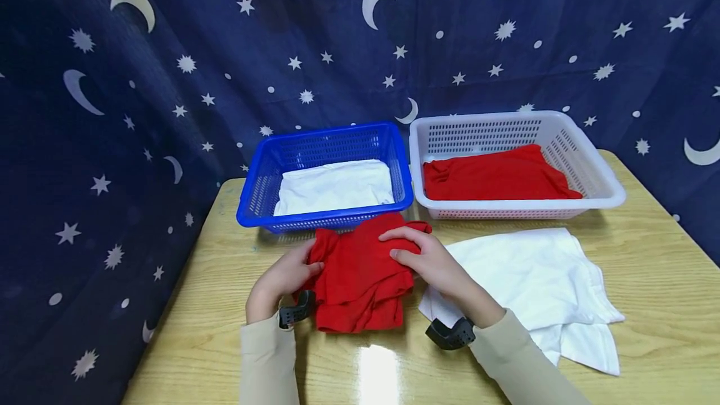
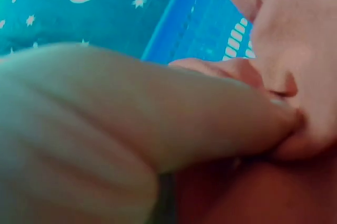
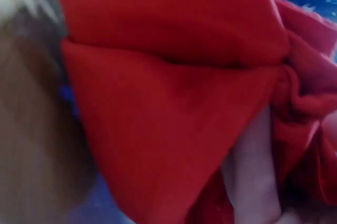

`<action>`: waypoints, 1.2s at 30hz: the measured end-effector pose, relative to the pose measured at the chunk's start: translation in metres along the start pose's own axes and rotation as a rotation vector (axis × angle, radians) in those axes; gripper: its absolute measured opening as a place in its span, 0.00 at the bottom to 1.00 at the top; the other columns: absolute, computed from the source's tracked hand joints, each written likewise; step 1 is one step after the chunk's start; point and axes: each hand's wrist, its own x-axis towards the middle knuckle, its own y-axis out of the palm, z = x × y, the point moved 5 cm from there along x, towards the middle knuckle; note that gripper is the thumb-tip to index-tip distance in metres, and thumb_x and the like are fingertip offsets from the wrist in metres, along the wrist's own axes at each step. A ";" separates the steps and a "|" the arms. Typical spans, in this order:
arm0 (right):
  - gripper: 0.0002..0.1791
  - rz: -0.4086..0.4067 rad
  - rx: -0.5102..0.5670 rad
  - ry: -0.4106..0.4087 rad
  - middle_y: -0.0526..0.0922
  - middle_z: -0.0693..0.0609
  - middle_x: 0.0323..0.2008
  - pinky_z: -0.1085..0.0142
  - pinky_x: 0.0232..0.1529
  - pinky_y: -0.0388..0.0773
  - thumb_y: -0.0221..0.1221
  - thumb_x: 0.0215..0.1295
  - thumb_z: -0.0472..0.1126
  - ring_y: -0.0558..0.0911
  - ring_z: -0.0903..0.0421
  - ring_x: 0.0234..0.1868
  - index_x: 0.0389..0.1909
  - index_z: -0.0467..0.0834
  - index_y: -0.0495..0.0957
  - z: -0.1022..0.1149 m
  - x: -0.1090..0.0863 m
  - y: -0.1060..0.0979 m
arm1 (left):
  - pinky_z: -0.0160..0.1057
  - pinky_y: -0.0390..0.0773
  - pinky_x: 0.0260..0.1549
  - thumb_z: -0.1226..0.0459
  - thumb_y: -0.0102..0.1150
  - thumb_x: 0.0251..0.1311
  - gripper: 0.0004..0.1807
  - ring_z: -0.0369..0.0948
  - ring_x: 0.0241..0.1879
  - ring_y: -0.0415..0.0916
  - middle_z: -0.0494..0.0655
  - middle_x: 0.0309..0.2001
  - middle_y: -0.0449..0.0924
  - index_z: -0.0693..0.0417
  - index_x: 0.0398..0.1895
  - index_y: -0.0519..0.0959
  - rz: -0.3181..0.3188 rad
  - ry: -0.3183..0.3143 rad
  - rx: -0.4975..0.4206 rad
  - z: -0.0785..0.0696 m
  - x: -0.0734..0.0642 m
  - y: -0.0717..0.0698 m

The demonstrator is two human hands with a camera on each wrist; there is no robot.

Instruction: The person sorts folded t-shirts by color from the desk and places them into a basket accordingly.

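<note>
A folded, rumpled red cloth (image 1: pixel 360 267) is between both hands, in front of the blue basket. At its left edge my left hand (image 1: pixel 284 275) grips the fabric, thumb on top and the other fingers hidden beneath. In the left wrist view the thumb (image 2: pixel 221 116) presses into the cloth (image 2: pixel 300 39), which looks pinkish there. My right hand (image 1: pixel 430 261) holds the cloth's upper right part between thumb and fingers. The right wrist view has a finger (image 3: pixel 255 166) partly covered by a fold of the red cloth (image 3: pixel 152 97).
Behind the cloth stands a blue basket (image 1: pixel 326 216) with a folded white cloth (image 1: pixel 337 186) inside. To its right is a white basket (image 1: pixel 523 205) holding a red cloth (image 1: pixel 495 175). A loose white cloth (image 1: pixel 529 280) lies on the wooden table (image 1: pixel 185 342), right of the hands.
</note>
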 end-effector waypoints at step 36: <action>0.26 -0.003 0.707 -0.148 0.67 0.44 0.52 0.65 0.38 0.77 0.45 0.65 0.30 0.76 0.54 0.44 0.64 0.42 0.56 0.026 -0.018 -0.084 | 0.40 0.77 0.35 0.69 0.50 0.60 0.32 0.45 0.37 0.79 0.56 0.43 0.76 0.41 0.66 0.52 -0.324 0.189 -1.122 -0.058 0.012 0.001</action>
